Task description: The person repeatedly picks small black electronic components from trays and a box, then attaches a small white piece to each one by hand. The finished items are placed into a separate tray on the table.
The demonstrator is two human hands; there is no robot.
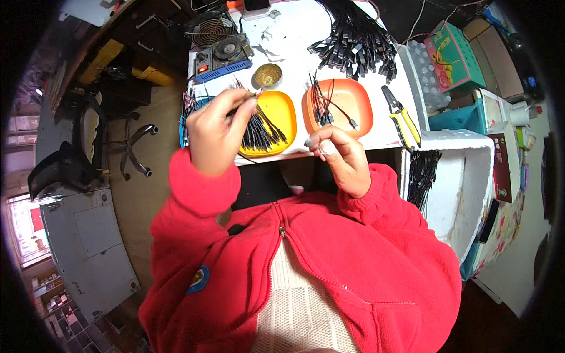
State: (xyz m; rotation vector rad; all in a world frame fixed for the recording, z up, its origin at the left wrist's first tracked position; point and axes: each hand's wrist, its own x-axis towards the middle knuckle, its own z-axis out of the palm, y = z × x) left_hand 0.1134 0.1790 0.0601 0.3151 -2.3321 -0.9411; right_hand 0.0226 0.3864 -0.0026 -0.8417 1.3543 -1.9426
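Observation:
My left hand is raised over the left side of the yellow tray, thumb and forefinger pinched on a thin cable whose fine wire tip sticks out. Several short black cables lie in that tray, partly covered by the hand. My right hand is at the near edge of the orange tray, its fingertips pressed together; whatever they hold is too small to make out. Inside the orange tray rest a few black cables with plugs and stripped thin wires.
A blue device with a fan stands at the back left, beside a small round tin. Many black cables are heaped at the back. Yellow-handled wire strippers lie at the right. A white foam box stands beyond the table's edge.

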